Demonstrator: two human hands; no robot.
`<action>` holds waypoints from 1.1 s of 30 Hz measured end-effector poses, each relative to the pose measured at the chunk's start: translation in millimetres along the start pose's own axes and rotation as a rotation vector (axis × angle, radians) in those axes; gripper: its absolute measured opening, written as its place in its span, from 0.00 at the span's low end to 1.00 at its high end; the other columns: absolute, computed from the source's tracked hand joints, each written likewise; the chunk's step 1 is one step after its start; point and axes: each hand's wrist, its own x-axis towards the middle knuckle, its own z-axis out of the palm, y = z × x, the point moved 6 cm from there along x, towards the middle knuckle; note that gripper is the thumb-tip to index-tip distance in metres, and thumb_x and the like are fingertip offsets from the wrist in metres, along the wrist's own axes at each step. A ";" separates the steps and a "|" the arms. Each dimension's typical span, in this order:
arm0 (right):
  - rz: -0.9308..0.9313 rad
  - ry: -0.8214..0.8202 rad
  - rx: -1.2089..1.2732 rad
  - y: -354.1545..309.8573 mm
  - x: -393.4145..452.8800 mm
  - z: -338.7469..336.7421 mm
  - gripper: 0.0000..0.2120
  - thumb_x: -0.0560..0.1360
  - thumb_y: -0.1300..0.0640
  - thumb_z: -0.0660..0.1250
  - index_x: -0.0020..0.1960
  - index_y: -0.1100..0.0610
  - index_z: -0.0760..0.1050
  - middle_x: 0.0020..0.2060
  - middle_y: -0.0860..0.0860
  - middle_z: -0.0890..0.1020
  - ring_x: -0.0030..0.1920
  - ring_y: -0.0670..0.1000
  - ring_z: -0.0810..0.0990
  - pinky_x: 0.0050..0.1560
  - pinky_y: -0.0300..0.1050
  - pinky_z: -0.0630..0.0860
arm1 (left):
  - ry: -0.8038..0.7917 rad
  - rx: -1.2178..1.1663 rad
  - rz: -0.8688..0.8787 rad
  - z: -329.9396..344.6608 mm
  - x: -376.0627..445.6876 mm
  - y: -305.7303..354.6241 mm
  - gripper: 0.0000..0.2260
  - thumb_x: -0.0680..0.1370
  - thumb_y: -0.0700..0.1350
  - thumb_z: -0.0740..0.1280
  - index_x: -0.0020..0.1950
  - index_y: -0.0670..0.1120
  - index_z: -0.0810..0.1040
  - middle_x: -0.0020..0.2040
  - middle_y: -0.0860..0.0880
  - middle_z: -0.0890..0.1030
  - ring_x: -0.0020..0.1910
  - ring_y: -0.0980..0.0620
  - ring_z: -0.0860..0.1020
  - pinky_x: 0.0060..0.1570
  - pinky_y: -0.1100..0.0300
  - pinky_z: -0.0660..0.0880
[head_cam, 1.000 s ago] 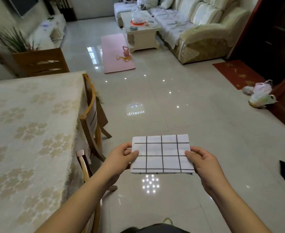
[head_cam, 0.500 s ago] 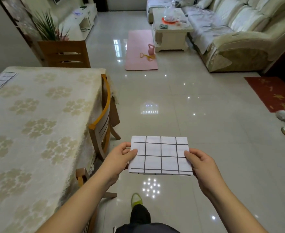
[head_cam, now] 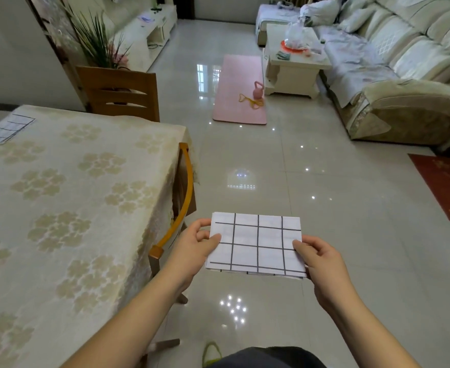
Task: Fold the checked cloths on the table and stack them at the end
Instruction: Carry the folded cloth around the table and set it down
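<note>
We hold a folded cloth flat over the floor, off the tabletop's 3 o'clock edge; left hand pinches its 9 o'clock edge, right hand its 3 o'clock; another folded cloth lies at the tabletop's 11 o'clock corner.

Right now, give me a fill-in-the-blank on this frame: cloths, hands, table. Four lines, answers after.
1. The folded checked cloth is held by ___ hands, left hand and right hand.
2. It is held over the ___, not over the table.
3. A second checked cloth lies at the table's far ___ corner.
4. The kettlebell stands on a ___ mat.

Answers: both; floor; left; pink
</note>
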 end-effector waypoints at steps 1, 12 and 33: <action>-0.006 0.000 -0.012 -3.1 8.9 3.9 0.05 0.77 0.60 0.68 0.52 0.56 0.81 0.38 0.53 0.84 0.40 0.51 0.81 0.42 0.45 0.75 | 0.013 -0.011 -0.002 -2.3 8.3 1.7 0.13 0.79 0.39 0.67 0.62 0.50 0.73 0.49 0.47 0.86 0.47 0.47 0.85 0.47 0.50 0.82; -0.034 -0.159 -0.033 -49.7 135.5 30.4 0.08 0.78 0.63 0.67 0.54 0.53 0.77 0.26 0.46 0.67 0.28 0.44 0.69 0.33 0.33 0.71 | 0.148 -0.069 -0.036 5.4 119.0 20.6 0.11 0.79 0.38 0.67 0.60 0.47 0.75 0.49 0.42 0.85 0.46 0.43 0.85 0.41 0.54 0.82; -0.029 -0.411 -0.140 -150.3 364.2 98.9 0.11 0.78 0.65 0.66 0.57 0.54 0.77 0.27 0.48 0.75 0.32 0.48 0.75 0.38 0.43 0.72 | 0.366 -0.082 -0.012 4.9 309.6 95.3 0.10 0.79 0.39 0.67 0.59 0.49 0.75 0.47 0.44 0.85 0.47 0.44 0.84 0.46 0.49 0.79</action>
